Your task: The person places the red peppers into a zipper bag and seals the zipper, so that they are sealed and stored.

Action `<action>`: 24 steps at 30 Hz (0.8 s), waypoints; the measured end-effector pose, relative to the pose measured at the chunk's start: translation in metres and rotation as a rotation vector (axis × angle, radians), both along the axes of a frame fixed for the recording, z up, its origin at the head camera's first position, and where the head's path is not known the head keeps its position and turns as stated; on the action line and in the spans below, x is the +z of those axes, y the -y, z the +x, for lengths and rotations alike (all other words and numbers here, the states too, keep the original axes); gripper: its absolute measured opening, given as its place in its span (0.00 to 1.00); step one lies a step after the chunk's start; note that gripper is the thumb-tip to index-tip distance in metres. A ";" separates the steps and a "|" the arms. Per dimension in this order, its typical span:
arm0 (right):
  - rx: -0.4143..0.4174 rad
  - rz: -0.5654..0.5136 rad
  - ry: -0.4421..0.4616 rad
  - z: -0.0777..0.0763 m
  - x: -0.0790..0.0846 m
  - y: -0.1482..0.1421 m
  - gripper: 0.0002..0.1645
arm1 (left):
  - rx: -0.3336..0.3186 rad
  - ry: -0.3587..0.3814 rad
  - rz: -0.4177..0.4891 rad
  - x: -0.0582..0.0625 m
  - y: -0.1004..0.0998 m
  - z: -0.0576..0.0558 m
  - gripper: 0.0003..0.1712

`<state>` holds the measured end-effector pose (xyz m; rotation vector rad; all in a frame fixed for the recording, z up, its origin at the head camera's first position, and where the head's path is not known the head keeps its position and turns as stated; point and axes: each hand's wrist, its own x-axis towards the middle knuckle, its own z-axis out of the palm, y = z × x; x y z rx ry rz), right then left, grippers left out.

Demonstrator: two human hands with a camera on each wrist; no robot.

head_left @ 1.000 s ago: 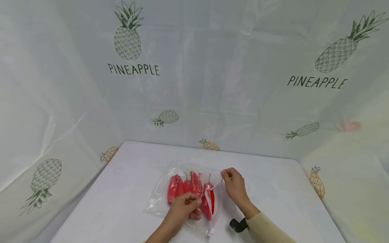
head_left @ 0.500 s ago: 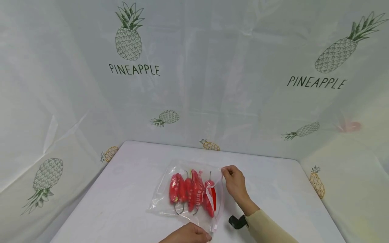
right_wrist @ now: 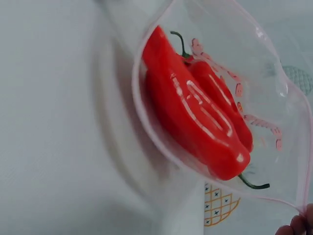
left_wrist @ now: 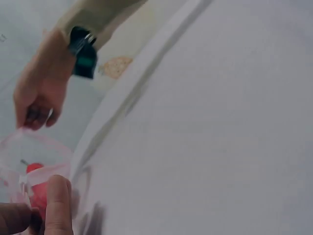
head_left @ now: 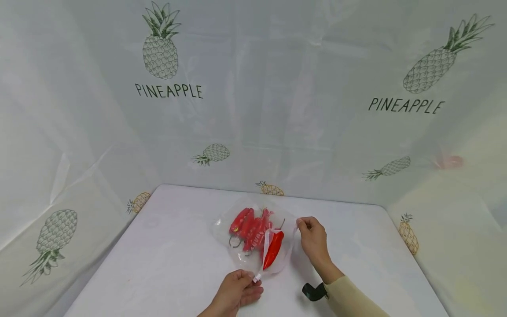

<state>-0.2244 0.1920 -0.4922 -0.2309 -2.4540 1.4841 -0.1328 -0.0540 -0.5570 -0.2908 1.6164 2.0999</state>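
A clear zip bag (head_left: 222, 225) with a pinkish mouth edge holds several red peppers (head_left: 246, 223) with dark green stems. One bright red pepper (head_left: 273, 249) shows through the gaping mouth, which faces right. My left hand (head_left: 237, 290) pinches the near end of the mouth, by a small white slider (head_left: 257, 278). At the far corner of the mouth, my right hand (head_left: 314, 241) pinches the edge between thumb and fingers. The right wrist view looks into the bag at a large pepper (right_wrist: 195, 107), with fingertips (right_wrist: 297, 225) of the right hand at the corner.
Under the bag is a white table (head_left: 158, 255). A pale curtain (head_left: 277, 110) printed with pineapples hangs behind it and on both sides. A black wrist device (head_left: 314, 292) sits at the right sleeve (head_left: 350, 299).
My left hand went from over the bag to its near corner, then took hold there. The mouth has spread wider, and the bag with its peppers has shifted and turned. My right hand keeps its corner.
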 end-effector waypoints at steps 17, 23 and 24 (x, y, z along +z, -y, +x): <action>-0.025 -0.284 0.184 0.030 -0.011 -0.035 0.19 | 0.120 -0.279 -0.135 0.023 0.055 -0.041 0.15; 0.020 -0.327 0.281 0.040 -0.021 -0.036 0.16 | 0.073 -0.249 -0.165 0.027 0.071 -0.054 0.17; 0.031 -0.322 0.296 0.040 -0.023 -0.036 0.16 | 0.067 -0.242 -0.168 0.027 0.073 -0.055 0.18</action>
